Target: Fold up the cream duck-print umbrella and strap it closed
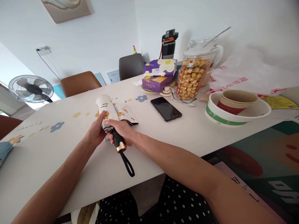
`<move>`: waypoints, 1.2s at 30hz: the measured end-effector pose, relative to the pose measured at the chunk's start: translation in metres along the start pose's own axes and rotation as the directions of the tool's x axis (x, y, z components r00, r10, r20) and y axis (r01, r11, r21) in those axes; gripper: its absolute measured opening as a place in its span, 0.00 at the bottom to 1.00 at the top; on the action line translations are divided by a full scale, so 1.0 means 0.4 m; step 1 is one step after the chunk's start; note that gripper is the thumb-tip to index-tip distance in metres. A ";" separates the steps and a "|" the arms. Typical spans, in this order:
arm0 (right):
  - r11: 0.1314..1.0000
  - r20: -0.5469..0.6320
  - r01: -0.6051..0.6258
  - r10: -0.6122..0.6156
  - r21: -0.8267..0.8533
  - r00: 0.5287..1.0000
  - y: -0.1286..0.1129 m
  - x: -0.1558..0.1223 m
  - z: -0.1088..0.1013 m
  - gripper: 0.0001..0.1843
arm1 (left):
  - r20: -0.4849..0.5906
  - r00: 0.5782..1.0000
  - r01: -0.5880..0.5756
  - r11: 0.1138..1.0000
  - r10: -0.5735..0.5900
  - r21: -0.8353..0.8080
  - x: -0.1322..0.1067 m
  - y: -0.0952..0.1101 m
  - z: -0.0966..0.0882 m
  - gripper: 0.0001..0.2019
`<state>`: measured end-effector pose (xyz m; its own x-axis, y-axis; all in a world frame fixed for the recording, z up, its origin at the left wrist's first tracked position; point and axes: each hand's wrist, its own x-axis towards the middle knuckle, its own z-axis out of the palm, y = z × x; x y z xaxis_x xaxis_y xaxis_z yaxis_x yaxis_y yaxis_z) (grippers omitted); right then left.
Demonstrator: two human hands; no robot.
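Observation:
A folded umbrella with white duck-print fabric is held over the table in front of me. Its black handle, gold band and black wrist loop point toward me. My left hand is closed around the left side of the fabric. Across the lower fabric and the top of the handle, my right hand is wrapped, fingers partly hidden beneath. To the right of the umbrella a white printed fabric piece with a dark edge spreads on the table; whether it is a loose panel or a cover I cannot tell.
Right of my hands lie a black phone and eyeglasses. Behind stand a snack jar, purple boxes and a bottle. Paper bowls and a plastic bag occupy the right. A fan stands left.

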<state>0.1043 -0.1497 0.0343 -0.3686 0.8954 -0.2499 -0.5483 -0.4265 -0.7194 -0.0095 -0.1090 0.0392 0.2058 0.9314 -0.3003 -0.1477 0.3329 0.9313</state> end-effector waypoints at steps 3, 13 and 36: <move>0.998 0.016 0.026 -0.027 0.053 1.000 -0.005 0.001 -0.003 0.12 | 0.021 0.998 0.050 0.999 -0.051 0.021 -0.003 -0.003 0.004 0.22; 0.996 0.017 0.011 -0.012 0.094 1.000 -0.014 0.002 -0.004 0.11 | -0.053 0.998 0.048 0.997 -0.045 0.059 -0.009 -0.004 0.013 0.18; 0.997 0.064 -0.010 0.005 0.074 0.998 -0.020 -0.006 -0.004 0.12 | 0.061 0.996 0.061 0.988 -0.071 0.144 -0.012 -0.007 -0.005 0.27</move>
<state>0.1111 -0.1483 0.0396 -0.4190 0.8831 -0.2113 -0.5990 -0.4437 -0.6666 -0.0120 -0.1140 0.0374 0.2746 0.8947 -0.3524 0.0059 0.3649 0.9310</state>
